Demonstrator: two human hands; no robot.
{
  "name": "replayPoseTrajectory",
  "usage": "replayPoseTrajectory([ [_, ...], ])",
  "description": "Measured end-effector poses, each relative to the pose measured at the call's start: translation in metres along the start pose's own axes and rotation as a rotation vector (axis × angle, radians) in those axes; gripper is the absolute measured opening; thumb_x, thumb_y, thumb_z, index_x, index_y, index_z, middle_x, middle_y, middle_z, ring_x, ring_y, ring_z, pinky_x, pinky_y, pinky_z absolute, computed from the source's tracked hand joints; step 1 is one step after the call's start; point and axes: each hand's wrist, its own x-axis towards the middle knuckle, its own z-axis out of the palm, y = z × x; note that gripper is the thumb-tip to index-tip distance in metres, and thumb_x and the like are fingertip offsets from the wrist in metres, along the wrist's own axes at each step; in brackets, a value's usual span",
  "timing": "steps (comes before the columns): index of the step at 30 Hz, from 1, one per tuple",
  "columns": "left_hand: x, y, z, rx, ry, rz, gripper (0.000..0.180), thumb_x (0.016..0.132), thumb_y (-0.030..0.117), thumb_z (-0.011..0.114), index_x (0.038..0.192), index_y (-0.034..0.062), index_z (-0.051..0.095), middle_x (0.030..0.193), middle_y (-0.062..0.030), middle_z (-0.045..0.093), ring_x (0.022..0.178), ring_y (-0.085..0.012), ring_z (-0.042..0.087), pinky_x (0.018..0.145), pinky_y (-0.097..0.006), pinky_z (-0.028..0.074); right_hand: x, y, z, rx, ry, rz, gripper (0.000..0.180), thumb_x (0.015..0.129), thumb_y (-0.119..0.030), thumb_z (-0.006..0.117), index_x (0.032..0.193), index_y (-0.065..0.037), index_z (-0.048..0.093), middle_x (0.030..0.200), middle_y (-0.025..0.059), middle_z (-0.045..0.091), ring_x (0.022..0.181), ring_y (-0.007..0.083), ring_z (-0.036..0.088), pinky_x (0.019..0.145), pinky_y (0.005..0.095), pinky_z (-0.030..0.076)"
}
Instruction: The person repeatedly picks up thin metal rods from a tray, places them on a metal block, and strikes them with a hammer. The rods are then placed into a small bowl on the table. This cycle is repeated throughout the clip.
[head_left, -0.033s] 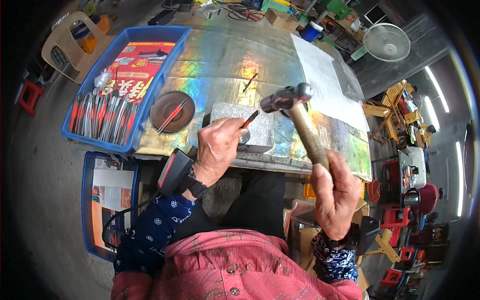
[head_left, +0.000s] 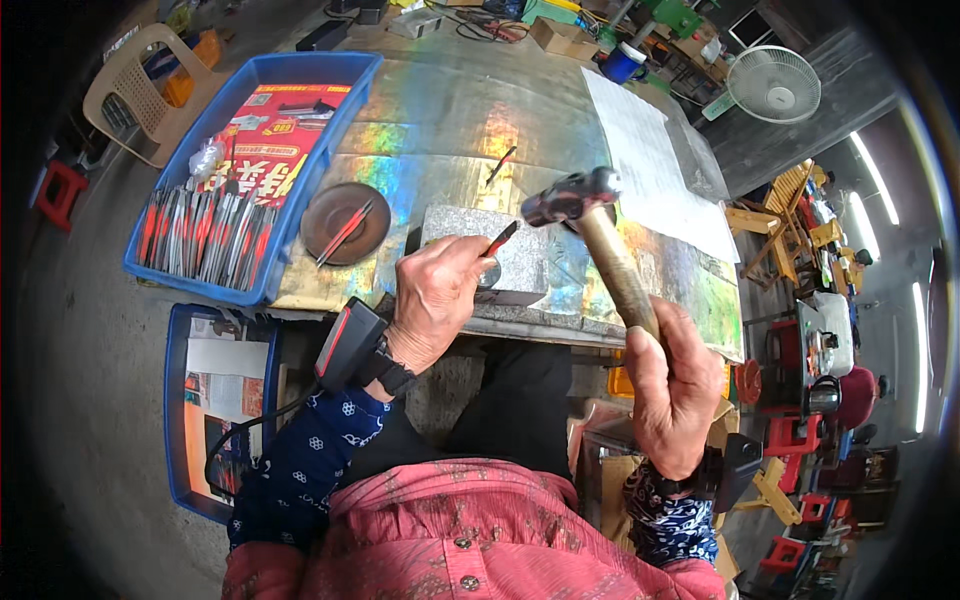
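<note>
Head cam: L hand (head_left: pixel 435 290) pinches a red/black strip (head_left: pixel 502 238), dark tip pointing up & R, over a grey block (head_left: pixel 470 222) nr the front edge of the table (head_left: pixel 440 120); can't tell if strip & block touch. R hand (head_left: pixel 675 395) is wrapped round the lower handle of a hammer (head_left: pixel 618 265), its head just beside the strip's tip, contact unclear. Dark/red strip no. 2 (head_left: pixel 500 167) lies on table past the block. L of block: brown dish (head_left: pixel 318 205) w/ red pcs (head_left: pixel 345 235), then blue tray (head_left: pixel 335 140) w/ a packed row of red/grey strips (head_left: pixel 205 235).
</note>
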Motion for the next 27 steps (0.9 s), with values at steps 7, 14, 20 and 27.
replayPoseTrajectory([
  [7, 0.000, -0.001, 0.001, -0.012, 0.011, 0.005, 0.015, 0.081, 0.000, 0.071, 0.095, -0.0031, 0.068, 0.087, -0.0155, 0.070, 0.077, -0.0253, 0.070, 0.065, -0.032, 0.053, 0.003, -0.027, -0.011, 0.113, 0.387, -0.189, 0.032, 0.099, -0.021, 0.049, 0.110, 0.007, 0.059, 0.068, 0.0013, 0.053, 0.055, 0.0045, 0.043, 0.047, 0.0204, 0.031],
  [14, -0.001, -0.003, 0.000, -0.024, 0.014, 0.022, 0.015, 0.080, 0.001, 0.072, 0.095, -0.0029, 0.068, 0.086, -0.0166, 0.070, 0.075, -0.0272, 0.070, 0.064, -0.032, 0.052, 0.006, -0.011, 0.000, -0.052, -0.117, 0.169, 0.018, 0.093, -0.008, 0.062, 0.107, 0.002, 0.063, 0.063, 0.0110, 0.053, 0.052, 0.0130, 0.048, 0.051, 0.0279, 0.041],
  [20, 0.001, 0.000, -0.002, -0.008, -0.004, 0.040, 0.015, 0.081, 0.000, 0.071, 0.095, -0.0032, 0.068, 0.086, -0.0169, 0.069, 0.076, -0.0256, 0.070, 0.065, -0.032, 0.052, -0.004, 0.006, 0.003, 0.002, -0.019, 0.194, 0.017, 0.093, -0.008, 0.062, 0.107, 0.003, 0.063, 0.063, 0.0054, 0.052, 0.056, 0.0076, 0.045, 0.051, 0.0244, 0.039],
  [27, 0.003, 0.004, -0.011, -0.205, -0.036, -0.192, 0.011, 0.088, 0.002, 0.068, 0.097, -0.0045, 0.068, 0.084, -0.0071, 0.070, 0.074, -0.0095, 0.065, 0.066, -0.023, 0.052, -0.020, 0.035, 0.026, -0.052, 0.065, 0.139, 0.017, 0.093, -0.009, 0.062, 0.106, 0.002, 0.063, 0.067, 0.0123, 0.058, 0.055, 0.0144, 0.051, 0.053, 0.0285, 0.044],
])
